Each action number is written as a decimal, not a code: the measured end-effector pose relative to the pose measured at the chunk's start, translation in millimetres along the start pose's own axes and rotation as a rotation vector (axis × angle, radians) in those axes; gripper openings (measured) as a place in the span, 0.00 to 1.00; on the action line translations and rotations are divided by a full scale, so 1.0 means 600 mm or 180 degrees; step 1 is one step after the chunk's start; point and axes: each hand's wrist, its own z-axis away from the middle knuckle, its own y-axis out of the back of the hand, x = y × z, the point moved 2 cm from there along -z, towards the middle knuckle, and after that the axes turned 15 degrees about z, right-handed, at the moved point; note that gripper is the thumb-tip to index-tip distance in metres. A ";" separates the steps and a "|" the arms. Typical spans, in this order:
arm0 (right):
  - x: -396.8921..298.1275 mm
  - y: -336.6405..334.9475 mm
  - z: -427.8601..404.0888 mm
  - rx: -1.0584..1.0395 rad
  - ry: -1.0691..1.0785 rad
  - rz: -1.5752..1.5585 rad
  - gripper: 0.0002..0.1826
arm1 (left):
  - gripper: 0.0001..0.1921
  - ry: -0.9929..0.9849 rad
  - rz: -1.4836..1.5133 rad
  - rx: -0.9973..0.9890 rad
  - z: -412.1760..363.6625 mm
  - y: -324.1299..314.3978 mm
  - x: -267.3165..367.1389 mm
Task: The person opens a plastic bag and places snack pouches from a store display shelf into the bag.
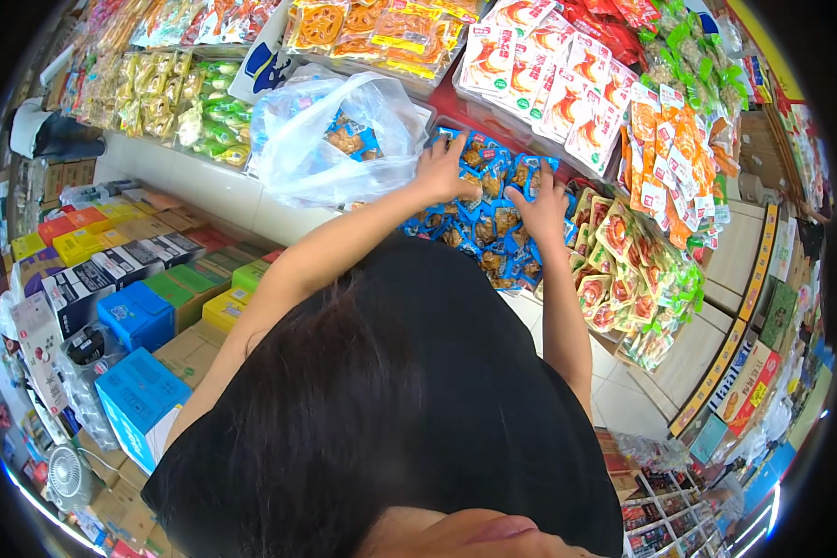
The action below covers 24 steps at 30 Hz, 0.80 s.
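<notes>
Blue snack packets (492, 227) with brown food showing through them fill a bin in front of me. My left hand (448, 171) rests with spread fingers on the packets at the bin's upper left. To its right, my right hand (543, 202) touches packets near the bin's right edge, its fingers apart too. Neither hand shows a packet gripped in it. Beside my left hand, a translucent plastic bag (335, 150) lies with its mouth partly open, and similar blue packets show inside it.
White and red packets (544, 77) stand beyond the bin, with tray-shaped packets (621, 258) on its right. Orange flat packets (383, 31) lie behind the bag. Stacked cartons (139, 314) fill the left side, near a small fan (72, 474). Part of another person (56, 132) shows far left.
</notes>
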 end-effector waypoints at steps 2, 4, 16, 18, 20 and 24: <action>-0.006 -0.001 -0.005 -0.0029 0.0098 -0.0044 0.47 | 0.58 -0.0052 0.0197 0.0017 -0.007 -0.001 -0.003; -0.006 -0.003 -0.013 -0.0061 0.0182 -0.0089 0.48 | 0.60 0.0089 0.0102 0.0018 -0.005 -0.005 0.006; 0.019 -0.004 -0.052 -0.0727 0.0319 -0.1267 0.46 | 0.60 -0.0105 -0.0096 0.0117 0.001 -0.005 0.006; 0.016 -0.005 -0.056 -0.0946 0.0375 -0.1452 0.46 | 0.60 -0.0088 -0.0076 0.0100 0.006 -0.005 0.006; 0.009 0.001 -0.061 -0.1056 0.0363 -0.1327 0.47 | 0.60 -0.0064 -0.0055 0.0091 0.009 -0.002 0.005; 0.012 -0.008 -0.066 -0.1085 0.0381 -0.1543 0.46 | 0.58 0.0082 0.0010 0.0016 0.009 0.003 0.012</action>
